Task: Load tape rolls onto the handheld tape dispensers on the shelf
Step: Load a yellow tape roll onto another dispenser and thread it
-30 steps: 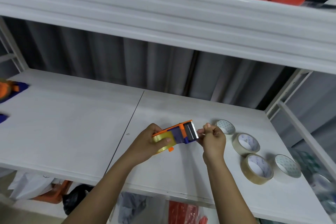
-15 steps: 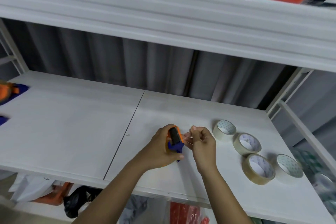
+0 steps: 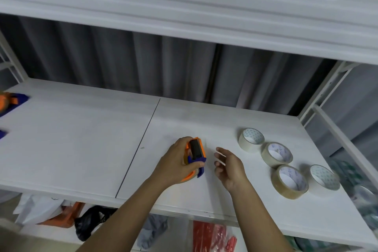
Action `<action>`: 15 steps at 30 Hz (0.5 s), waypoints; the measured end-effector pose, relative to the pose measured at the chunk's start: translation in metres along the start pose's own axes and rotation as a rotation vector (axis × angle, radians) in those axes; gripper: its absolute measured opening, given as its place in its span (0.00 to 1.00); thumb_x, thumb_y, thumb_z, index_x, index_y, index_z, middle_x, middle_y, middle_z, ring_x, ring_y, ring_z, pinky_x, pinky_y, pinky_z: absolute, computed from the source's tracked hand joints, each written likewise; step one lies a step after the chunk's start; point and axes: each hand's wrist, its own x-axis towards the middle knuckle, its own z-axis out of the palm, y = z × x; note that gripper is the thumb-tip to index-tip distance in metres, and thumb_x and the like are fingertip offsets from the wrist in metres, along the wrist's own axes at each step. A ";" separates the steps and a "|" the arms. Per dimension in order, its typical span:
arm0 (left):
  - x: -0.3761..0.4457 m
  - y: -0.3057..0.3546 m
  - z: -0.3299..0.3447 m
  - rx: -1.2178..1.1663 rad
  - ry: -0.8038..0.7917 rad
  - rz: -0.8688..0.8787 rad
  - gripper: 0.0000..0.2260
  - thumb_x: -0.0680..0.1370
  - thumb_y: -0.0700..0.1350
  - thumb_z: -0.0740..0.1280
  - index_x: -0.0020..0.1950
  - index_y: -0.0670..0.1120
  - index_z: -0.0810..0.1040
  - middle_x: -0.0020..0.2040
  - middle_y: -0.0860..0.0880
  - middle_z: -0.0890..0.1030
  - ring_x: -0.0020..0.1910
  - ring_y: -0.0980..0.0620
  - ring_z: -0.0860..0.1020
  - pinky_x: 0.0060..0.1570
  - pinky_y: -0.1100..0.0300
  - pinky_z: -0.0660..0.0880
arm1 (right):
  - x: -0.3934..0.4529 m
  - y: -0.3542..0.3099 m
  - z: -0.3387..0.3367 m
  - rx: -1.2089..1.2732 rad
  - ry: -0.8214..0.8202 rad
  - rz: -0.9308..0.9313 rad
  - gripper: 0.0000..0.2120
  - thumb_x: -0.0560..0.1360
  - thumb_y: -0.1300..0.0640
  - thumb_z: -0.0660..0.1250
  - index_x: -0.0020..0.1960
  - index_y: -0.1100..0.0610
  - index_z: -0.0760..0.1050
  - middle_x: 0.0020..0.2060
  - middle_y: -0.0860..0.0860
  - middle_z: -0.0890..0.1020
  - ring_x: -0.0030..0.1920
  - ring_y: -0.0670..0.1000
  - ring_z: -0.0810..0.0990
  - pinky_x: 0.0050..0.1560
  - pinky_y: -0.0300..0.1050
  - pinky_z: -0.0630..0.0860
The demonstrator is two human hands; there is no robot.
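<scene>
Shelving of white board (image 3: 81, 139) fronts grey corrugated wall. At its left edge lies another orange-and-blue dispenser (image 3: 10, 101). My left hand (image 3: 176, 163) grips the orange-and-blue handheld tape dispenser (image 3: 195, 156) above the board; my right hand (image 3: 230, 166), pinching tape a moment ago, now hangs open beside it. Four tape rolls (image 3: 250, 139) lie rightward.

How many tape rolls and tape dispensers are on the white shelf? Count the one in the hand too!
Loose tape rolls: 4
Tape dispensers: 2, one gripped by the left hand, one at the shelf's far left edge
Total: 6
</scene>
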 end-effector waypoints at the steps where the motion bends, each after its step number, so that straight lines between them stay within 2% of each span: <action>1: 0.000 -0.001 0.000 -0.011 -0.001 -0.010 0.29 0.70 0.55 0.73 0.66 0.55 0.64 0.60 0.58 0.71 0.58 0.57 0.72 0.55 0.63 0.70 | 0.001 -0.002 -0.002 0.008 0.028 -0.010 0.05 0.77 0.61 0.61 0.49 0.58 0.76 0.38 0.52 0.76 0.30 0.49 0.68 0.21 0.34 0.66; 4: 0.002 -0.003 -0.002 -0.025 0.000 -0.031 0.29 0.70 0.55 0.73 0.66 0.56 0.64 0.59 0.59 0.71 0.57 0.58 0.72 0.54 0.64 0.69 | 0.000 -0.004 -0.004 -0.142 0.074 -0.218 0.09 0.77 0.64 0.60 0.46 0.54 0.77 0.41 0.52 0.78 0.33 0.50 0.72 0.30 0.38 0.70; 8: 0.002 -0.003 0.000 -0.029 0.002 -0.038 0.28 0.69 0.54 0.74 0.64 0.57 0.64 0.58 0.60 0.71 0.56 0.58 0.72 0.53 0.65 0.68 | -0.011 -0.011 0.006 -0.456 -0.012 -0.547 0.08 0.76 0.60 0.64 0.43 0.49 0.77 0.41 0.44 0.80 0.38 0.47 0.79 0.35 0.35 0.73; 10: 0.002 -0.002 0.001 -0.013 0.003 -0.022 0.28 0.69 0.54 0.74 0.65 0.56 0.64 0.57 0.60 0.70 0.55 0.58 0.72 0.52 0.65 0.68 | -0.014 -0.013 0.012 -0.573 -0.090 -0.562 0.06 0.76 0.56 0.65 0.42 0.48 0.78 0.42 0.42 0.81 0.43 0.47 0.80 0.40 0.37 0.75; 12: 0.002 0.000 0.002 -0.001 0.001 -0.006 0.29 0.70 0.54 0.73 0.66 0.55 0.64 0.57 0.60 0.70 0.56 0.58 0.72 0.52 0.67 0.68 | -0.014 -0.013 0.014 -0.607 -0.137 -0.518 0.04 0.76 0.55 0.67 0.43 0.51 0.79 0.42 0.46 0.82 0.45 0.50 0.81 0.44 0.41 0.78; 15: 0.000 0.001 0.003 -0.007 0.008 0.008 0.29 0.69 0.53 0.74 0.65 0.55 0.65 0.58 0.60 0.71 0.55 0.59 0.71 0.48 0.72 0.66 | -0.014 -0.011 0.017 -0.545 -0.157 -0.459 0.05 0.76 0.61 0.66 0.45 0.56 0.81 0.41 0.52 0.83 0.44 0.53 0.82 0.46 0.44 0.81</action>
